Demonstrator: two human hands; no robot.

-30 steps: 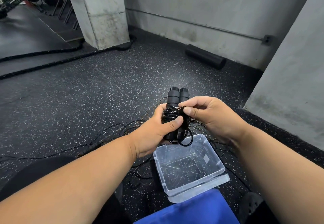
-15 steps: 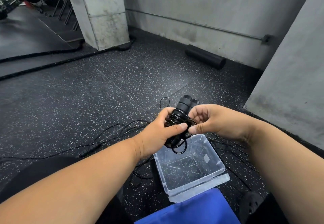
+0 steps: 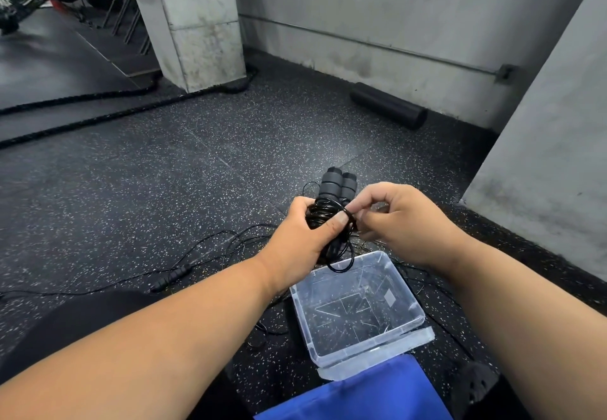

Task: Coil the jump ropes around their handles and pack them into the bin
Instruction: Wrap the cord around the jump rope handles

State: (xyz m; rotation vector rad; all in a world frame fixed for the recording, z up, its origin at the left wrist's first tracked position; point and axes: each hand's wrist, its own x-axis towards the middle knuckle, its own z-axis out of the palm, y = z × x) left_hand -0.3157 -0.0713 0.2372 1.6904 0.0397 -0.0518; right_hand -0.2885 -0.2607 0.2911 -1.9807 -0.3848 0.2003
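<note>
1. Up above the bin [image 3: 407, 331], the left hand [image 3: 300, 239] grips two handles [image 3: 335, 186] side by side, fingers curled round them and thumb pressed over the coiled cord [image 3: 323, 214].
2. Just beside it, the right hand [image 3: 399, 222] pinches a strand of that cord between thumb and forefinger, the other fingers loosely curled.
3. A small cord loop hangs below the left hand, over the bin's far rim.
4. The handles are black cylinders with matte foam grips; the cord is thin, glossy and black.
5. The bin is clear, scuffed plastic, rectangular, standing on speckled rubber floor [image 3: 164, 173].
6. Another rope [image 3: 170, 276] lies slack on the floor to the left.
</note>
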